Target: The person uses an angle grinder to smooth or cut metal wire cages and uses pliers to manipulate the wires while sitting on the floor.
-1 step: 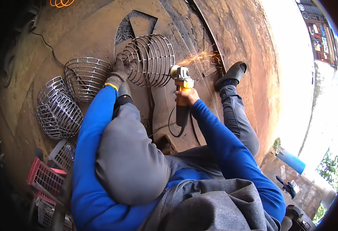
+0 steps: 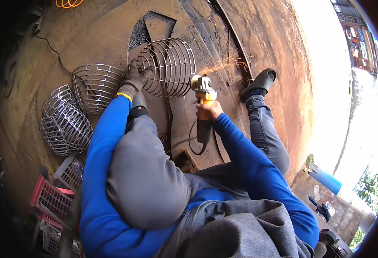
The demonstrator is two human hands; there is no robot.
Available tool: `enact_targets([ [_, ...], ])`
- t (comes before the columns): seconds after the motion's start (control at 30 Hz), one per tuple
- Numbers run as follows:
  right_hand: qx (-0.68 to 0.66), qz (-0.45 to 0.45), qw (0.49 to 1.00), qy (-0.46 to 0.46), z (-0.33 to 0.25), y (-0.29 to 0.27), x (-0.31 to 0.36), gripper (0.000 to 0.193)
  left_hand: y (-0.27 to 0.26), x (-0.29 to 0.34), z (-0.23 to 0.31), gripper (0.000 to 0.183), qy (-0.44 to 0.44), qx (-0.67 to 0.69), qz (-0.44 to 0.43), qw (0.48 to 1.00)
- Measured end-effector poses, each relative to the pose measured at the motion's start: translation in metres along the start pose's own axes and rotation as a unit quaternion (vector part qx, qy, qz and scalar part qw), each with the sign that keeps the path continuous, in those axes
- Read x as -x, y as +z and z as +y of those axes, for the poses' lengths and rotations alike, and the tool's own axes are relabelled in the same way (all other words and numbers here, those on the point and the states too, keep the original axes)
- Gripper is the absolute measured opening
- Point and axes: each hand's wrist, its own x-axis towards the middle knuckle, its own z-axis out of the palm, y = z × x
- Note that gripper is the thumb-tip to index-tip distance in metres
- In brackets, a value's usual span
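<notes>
— Evidently, how far had the work got?

— 1 domed wire basket (image 2: 168, 66) was being ground on the rusty steel floor (image 2: 275, 38). It was steadied at its rim by the gloved left hand (image 2: 135, 79), fingers curled on the wires. A yellow angle grinder (image 2: 202, 92) was gripped in the closed right hand (image 2: 208, 111), and sparks (image 2: 223, 65) were thrown at the basket's right edge.

— And the rest?

— 2 more baskets (image 2: 95, 86) were laid just left. Whether those were finished could not be told.
</notes>
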Motion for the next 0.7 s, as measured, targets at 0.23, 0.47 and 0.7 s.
enact_targets([
  [0.23, -0.100, -0.062, 0.992, 0.041, -0.040, 0.021, -0.019, 0.040, -0.052, -0.010, 0.011, 0.088, 0.023, -0.075, -0.060, 0.995],
  [0.47, -0.140, -0.061, 0.983, 0.102, -0.034, 0.015, 0.002, 0.049, -0.071, -0.024, 0.000, 0.092, -0.023, -0.022, -0.106, 0.994],
  [0.7, -0.054, -0.021, 0.998, 0.035, -0.026, 0.011, -0.011, 0.040, -0.056, -0.028, -0.011, 0.093, 0.023, -0.117, -0.090, 0.989],
])
